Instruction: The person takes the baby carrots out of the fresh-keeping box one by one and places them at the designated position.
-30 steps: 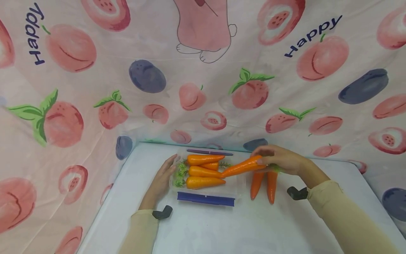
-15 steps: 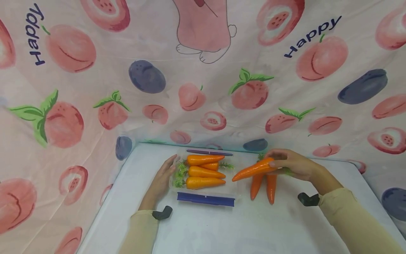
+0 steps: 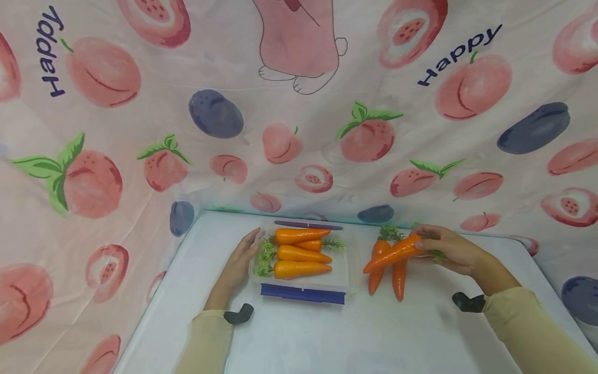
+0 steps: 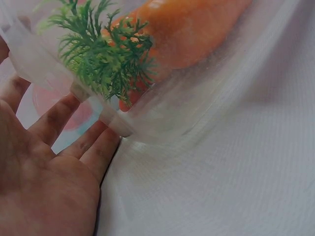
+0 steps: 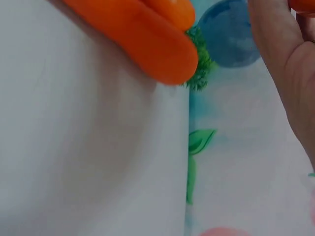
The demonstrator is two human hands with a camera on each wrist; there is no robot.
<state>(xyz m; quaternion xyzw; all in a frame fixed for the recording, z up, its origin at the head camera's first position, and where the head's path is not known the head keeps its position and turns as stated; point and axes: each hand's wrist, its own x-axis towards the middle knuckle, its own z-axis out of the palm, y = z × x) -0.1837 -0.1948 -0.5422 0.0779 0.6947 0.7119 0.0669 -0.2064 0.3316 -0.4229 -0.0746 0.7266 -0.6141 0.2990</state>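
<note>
My left hand (image 3: pixel 238 262) touches the left end of a clear plastic box (image 3: pixel 340 270); in the left wrist view its fairly straight fingers (image 4: pixel 56 120) rest against the wall. Several toy-like orange carrots (image 3: pixel 301 268) lie sideways inside, most with their green tops (image 4: pixel 108 54) toward that hand. To the right, my right hand (image 3: pixel 446 252) holds another carrot (image 3: pixel 391 254) by its thick end, the tip pointing left and down. This carrot passes over two carrots lying on the table, a left one (image 3: pixel 375 284) and a right one (image 3: pixel 399 283).
Blue locking flaps hang open along the box's near side (image 3: pixel 302 294) and far side (image 3: pixel 308 225). The white table (image 3: pixel 327 337) ends at the back against a fruit-printed cloth (image 3: pixel 289 114).
The right hand has carried its carrot rightward, from above the box's right side to over the two carrots on the table. My left hand stays at the box.
</note>
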